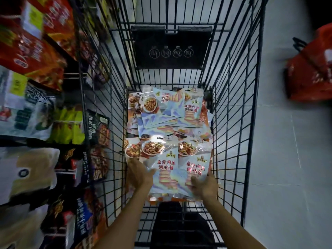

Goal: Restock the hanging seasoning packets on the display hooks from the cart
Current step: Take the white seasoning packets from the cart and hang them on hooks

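Several shiny seasoning packets (168,114) with red lettering and pictures of noodle dishes lie piled on the floor of a black wire cart (231,108). Both my arms reach down into the cart. My left hand (139,174) grips the left edge of the nearest stack of packets (164,166). My right hand (203,186) holds the right side of the same near stack, fingers curled over a packet's lower edge. The undersides of the packets are hidden.
Display racks (32,97) of hanging bagged goods fill the left side, close against the cart's wire wall. The cart's folded black child-seat flap (170,49) stands at the far end. A red bag (310,69) sits on the light tiled floor at right.
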A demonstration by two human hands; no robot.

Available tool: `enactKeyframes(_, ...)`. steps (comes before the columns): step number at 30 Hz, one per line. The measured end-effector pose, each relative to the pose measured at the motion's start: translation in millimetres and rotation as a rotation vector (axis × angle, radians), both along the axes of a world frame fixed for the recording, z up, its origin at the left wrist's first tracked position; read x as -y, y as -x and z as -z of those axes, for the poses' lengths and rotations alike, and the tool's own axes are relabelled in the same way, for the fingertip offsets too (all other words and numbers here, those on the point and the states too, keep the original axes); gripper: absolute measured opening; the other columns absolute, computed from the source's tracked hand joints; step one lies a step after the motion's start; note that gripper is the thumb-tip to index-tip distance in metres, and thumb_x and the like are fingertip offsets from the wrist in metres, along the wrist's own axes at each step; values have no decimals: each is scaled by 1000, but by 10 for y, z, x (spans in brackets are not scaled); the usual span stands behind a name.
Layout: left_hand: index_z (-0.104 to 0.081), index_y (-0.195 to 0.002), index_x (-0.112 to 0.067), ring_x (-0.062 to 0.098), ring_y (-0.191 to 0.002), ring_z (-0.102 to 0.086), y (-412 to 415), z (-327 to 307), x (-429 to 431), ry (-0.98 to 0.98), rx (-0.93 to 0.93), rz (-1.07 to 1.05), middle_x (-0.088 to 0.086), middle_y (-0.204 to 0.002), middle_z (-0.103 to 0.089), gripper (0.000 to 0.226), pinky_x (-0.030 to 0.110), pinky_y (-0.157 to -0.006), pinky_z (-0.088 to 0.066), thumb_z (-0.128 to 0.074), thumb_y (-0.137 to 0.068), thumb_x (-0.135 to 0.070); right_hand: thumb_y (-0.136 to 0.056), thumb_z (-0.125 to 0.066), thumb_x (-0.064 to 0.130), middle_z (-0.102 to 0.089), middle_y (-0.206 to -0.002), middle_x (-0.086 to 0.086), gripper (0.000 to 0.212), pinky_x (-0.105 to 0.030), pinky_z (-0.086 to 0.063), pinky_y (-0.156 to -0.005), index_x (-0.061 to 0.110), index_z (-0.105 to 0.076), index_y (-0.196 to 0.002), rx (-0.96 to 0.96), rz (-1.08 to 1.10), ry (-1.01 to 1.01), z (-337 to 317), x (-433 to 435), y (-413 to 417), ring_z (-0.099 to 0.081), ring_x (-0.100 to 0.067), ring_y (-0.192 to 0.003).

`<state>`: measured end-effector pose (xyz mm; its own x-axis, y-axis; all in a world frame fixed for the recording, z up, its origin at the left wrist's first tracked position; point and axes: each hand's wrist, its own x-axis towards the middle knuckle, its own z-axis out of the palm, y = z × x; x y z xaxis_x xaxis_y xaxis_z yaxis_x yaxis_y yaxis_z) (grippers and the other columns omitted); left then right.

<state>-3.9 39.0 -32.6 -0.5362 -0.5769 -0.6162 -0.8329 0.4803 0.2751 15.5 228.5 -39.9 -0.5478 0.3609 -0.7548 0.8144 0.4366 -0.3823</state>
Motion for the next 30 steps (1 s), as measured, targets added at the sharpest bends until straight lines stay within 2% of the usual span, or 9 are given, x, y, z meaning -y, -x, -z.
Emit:
enactKeyframes(3, -53, -119, 2, 36, -112, -54, -5, 48, 88, -118, -33, -100, 22, -124, -56, 62, 40, -87, -48, -84, -67, -13, -81, -73, 11, -70, -100, -16, 21, -23, -53, -49, 7, -63, -99, 9, 215, 155, -10, -32, 2, -66, -15, -66)
enactKeyframes(6, -63, -105, -1, 23, -79, -63, -35, 52, 122, -249, -36, -269, 15, -109, -67, 42, 22, -51, -48, -82, -69, -8, -80, -74, 14, -71, -102, -16, 22, -41, -58, -74, 6, -66, -99, 5, 270, 211, 15, -53, 8, -69, -26, -82)
enactKeyframes(7, -63, -106, -2, 22, -77, -63, -43, 69, 127, -295, -41, -324, 14, -108, -67, 40, 20, -47, -45, -80, -71, -6, -80, -74, 13, -71, -102, -15, 20, -43, -57, -76, 7, -66, -97, 8, 297, 247, 19, -55, 11, -69, -27, -84)
enactKeyframes(12, -59, -108, 1, 32, -89, -66, 7, 135, 162, -428, -40, -468, 19, -106, -67, 35, 37, -68, -56, -73, -75, 1, -82, -71, 13, -75, -88, -10, 22, -39, -60, -66, 6, -61, -100, 55, 384, 460, 39, -32, 41, -73, -27, -74)
enactKeyframes(17, -59, -114, -2, 21, -85, -60, 52, 145, 136, -500, -69, -462, 10, -109, -65, 48, 18, -49, -43, -81, -72, -14, -89, -65, 20, -72, -95, -13, 22, -33, -60, -59, 9, -58, -106, -11, 383, 469, 93, 13, 97, -71, -30, -82)
enactKeyframes(19, -61, -114, -7, 15, -82, -56, 69, 139, 126, -503, -56, -439, 4, -105, -63, 49, 14, -46, -39, -82, -72, -18, -90, -63, 19, -70, -98, -12, 14, -38, -59, -68, 13, -59, -101, -37, 367, 414, 104, 13, 127, -70, -29, -85)
enactKeyframes(22, -62, -109, -7, 15, -78, -58, 98, 135, 157, -572, 3, -441, 3, -102, -65, 42, 18, -49, -43, -81, -73, -16, -92, -60, 15, -70, -91, -9, 5, -38, -57, -68, 15, -60, -87, -43, 349, 384, 55, 10, 172, -68, -23, -76)
enactKeyframes(26, -61, -107, -2, 23, -81, -63, 62, 65, 249, -628, -23, -480, 15, -107, -67, 37, 28, -62, -52, -78, -75, -9, -93, -57, 12, -68, -83, -5, 5, -24, -52, -52, 9, -62, -92, -131, 290, 349, -103, 3, 218, -66, -18, -70)
enactKeyframes(30, -58, -99, -6, 19, -70, -65, 8, -114, 322, -675, -153, -499, 14, -104, -68, 24, 26, -48, -52, -71, -80, 0, -94, -57, 11, -66, -80, -9, 10, -19, -51, -47, 5, -62, -88, -264, 184, 294, -314, 10, 270, -63, -19, -66)
